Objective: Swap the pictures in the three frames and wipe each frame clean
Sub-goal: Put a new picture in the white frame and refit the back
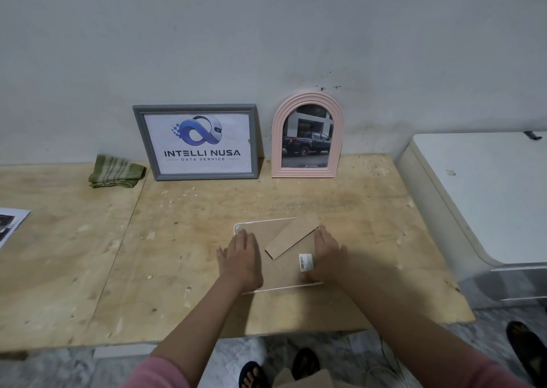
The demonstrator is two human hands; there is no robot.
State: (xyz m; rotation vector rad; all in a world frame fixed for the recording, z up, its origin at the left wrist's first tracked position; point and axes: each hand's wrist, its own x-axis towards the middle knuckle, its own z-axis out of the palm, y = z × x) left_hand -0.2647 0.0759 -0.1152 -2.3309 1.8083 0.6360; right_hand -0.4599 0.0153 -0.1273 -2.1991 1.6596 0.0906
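A white frame (238, 227) lies face down on the plywood table, its brown backing board (284, 272) and cardboard stand (291, 236) facing up. My left hand (241, 259) rests flat on the backing's left side, fingers apart. My right hand (325, 256) presses on the right edge beside a barcode sticker (305, 262), thumb at the lower edge. Against the wall stand a grey frame (195, 142) with a logo print and a pink arched frame (307, 136) with a truck photo. A folded green cloth (117, 171) lies left of the grey frame.
A loose printed picture (10, 225) lies at the table's left edge. A white appliance (485, 192) stands right of the table (177, 254). Feet in sandals (305, 364) and brown cardboard (305, 378) are on the tiled floor below the front edge.
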